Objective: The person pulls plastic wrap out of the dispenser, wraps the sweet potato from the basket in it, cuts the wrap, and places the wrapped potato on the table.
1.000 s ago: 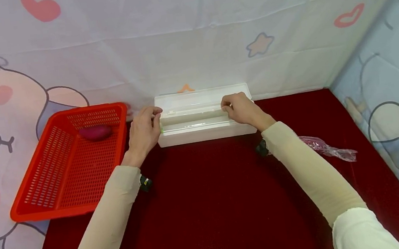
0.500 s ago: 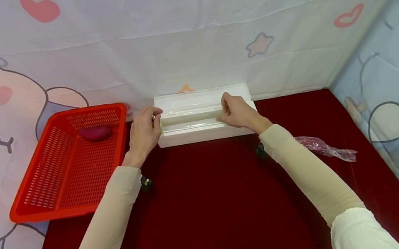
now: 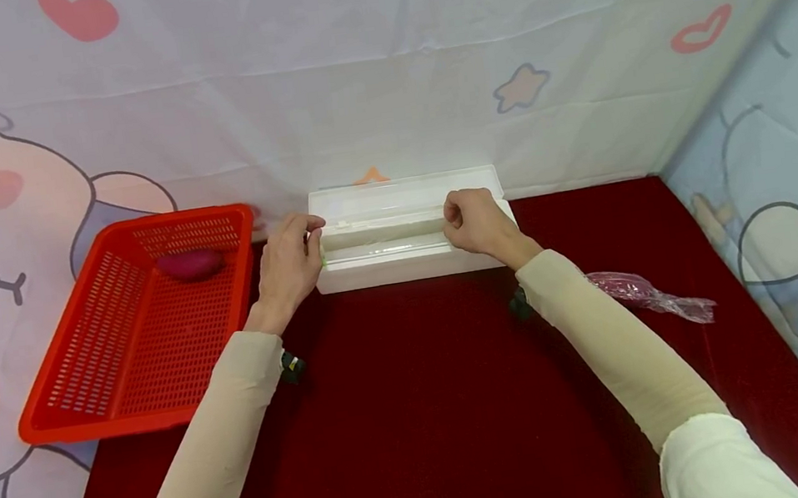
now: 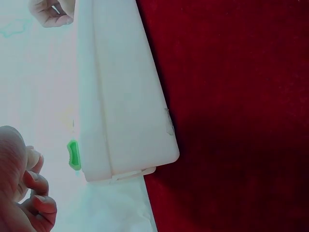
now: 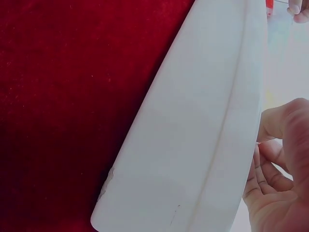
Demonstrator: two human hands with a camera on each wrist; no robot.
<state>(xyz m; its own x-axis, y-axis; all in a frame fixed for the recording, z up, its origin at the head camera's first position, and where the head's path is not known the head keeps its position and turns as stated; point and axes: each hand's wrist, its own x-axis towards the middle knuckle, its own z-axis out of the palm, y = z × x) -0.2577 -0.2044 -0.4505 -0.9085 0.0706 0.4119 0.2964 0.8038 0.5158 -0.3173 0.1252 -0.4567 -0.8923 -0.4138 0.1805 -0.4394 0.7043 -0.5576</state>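
A white cling film dispenser [image 3: 413, 269] sits at the back of the table, its clear lid [image 3: 399, 195] raised against the backdrop. Inside lies a pale film roll [image 3: 385, 234]. At the dispenser's left end, my left hand [image 3: 286, 268] has thumb and forefinger brought together, pinching what seems to be the film's edge. My right hand [image 3: 482, 225] pinches near the right end of the roll with curled fingers. The film itself is nearly invisible. A green slider-like piece [image 4: 74, 154] shows at the dispenser's edge in the left wrist view.
On the left stands a red plastic basket [image 3: 112, 425] holding a purple, elongated vegetable [image 3: 191, 265]. Crumpled clear plastic wrap [image 3: 651, 296], pinkish against the cloth, lies beside the right forearm. Dark red cloth [image 3: 413, 415] covers the table; printed fabric [image 3: 376, 75] hangs behind.
Half a second ago the right thumb and forefinger spread apart over the roll; now they are together again. The left hand and the dispenser have hardly moved.
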